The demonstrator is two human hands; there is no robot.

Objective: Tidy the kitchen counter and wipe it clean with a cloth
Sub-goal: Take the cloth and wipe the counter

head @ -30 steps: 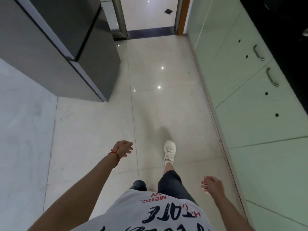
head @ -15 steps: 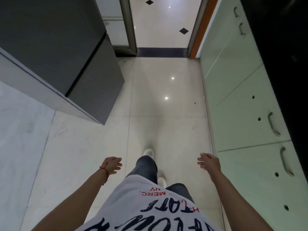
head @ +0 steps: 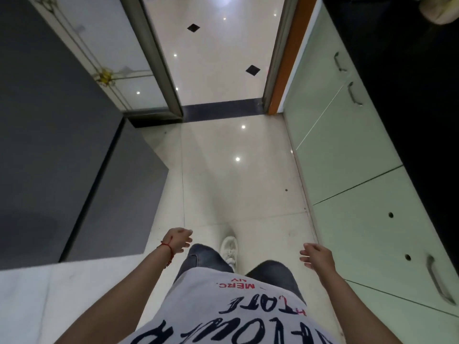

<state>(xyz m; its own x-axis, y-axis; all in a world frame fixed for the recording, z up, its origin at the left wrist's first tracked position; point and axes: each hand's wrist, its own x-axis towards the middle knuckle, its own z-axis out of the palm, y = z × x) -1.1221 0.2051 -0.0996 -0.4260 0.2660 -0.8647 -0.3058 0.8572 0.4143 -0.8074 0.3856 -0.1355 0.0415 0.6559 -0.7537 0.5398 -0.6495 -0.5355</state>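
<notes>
The fingers (head: pixel 185 238) of the left hand (head: pixel 177 240) are loosely spread and nothing is held in them. The same is seen on the right hand (head: pixel 316 255): the fingers are open and empty. Both hands are kept low in front of the body, over the pale tiled floor (head: pixel 236 189), with one white shoe (head: pixel 229 249) visible between them. A red thread bracelet (head: pixel 169 248) is worn on the left wrist.

No cloth is seen anywhere in the view, so it is judged that a cloth must first be fetched. This step is done well if the hands are kept free and the body is turned to the counter side before anything is reached for.

The dark counter top (head: pixel 407 100) runs along the right edge, above the pale green cabinet doors (head: pixel 347 155). It lies well apart from both hands, higher and to the right of the right fingers. At its far end a pale object (head: pixel 444 11) is partly shown; what it is cannot be told. A grey appliance (head: pixel 49 135) stands on the left.
</notes>
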